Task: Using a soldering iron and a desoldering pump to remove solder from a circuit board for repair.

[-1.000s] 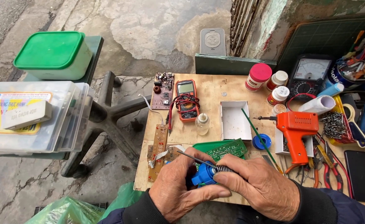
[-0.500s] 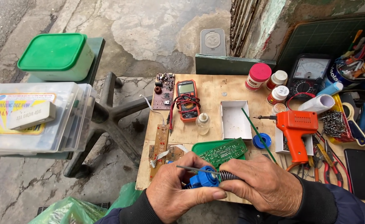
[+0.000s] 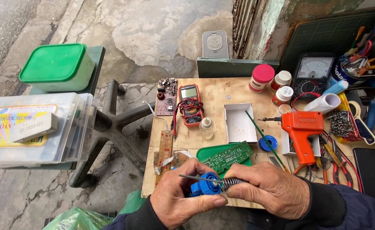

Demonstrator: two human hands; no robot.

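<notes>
— What's in the hands?
— Left hand (image 3: 177, 200): fingers closed round a blue spool (image 3: 205, 187). Right hand (image 3: 267, 189): fingers pinched shut on a coiled spring holder (image 3: 231, 183), which touches the spool; a thin wire (image 3: 196, 177) sticks out toward 9 o'clock. All this sits at the near edge of the table (image 3: 221, 91), 6 o'clock.

— Around them?
— At 12 o'clock of the hands, just beyond: green circuit board (image 3: 226, 156) on a green tray. Further at 12: white open box (image 3: 239, 123), small clear bottle (image 3: 206, 127), red multimeter (image 3: 191, 104) with leads.
— At 2 o'clock: orange soldering gun (image 3: 301, 132), small blue roll (image 3: 267, 143), a green rod (image 3: 264, 138) slanting between box and gun.
— At 10 o'clock: brown boards (image 3: 165, 147).

— Anything in the way?
— The board lies close to the knuckles; I cannot tell whether it touches them.

— Off the table?
— At 9 o'clock: clear plastic case (image 3: 34, 127), green-lidded tub (image 3: 56, 66).
</notes>
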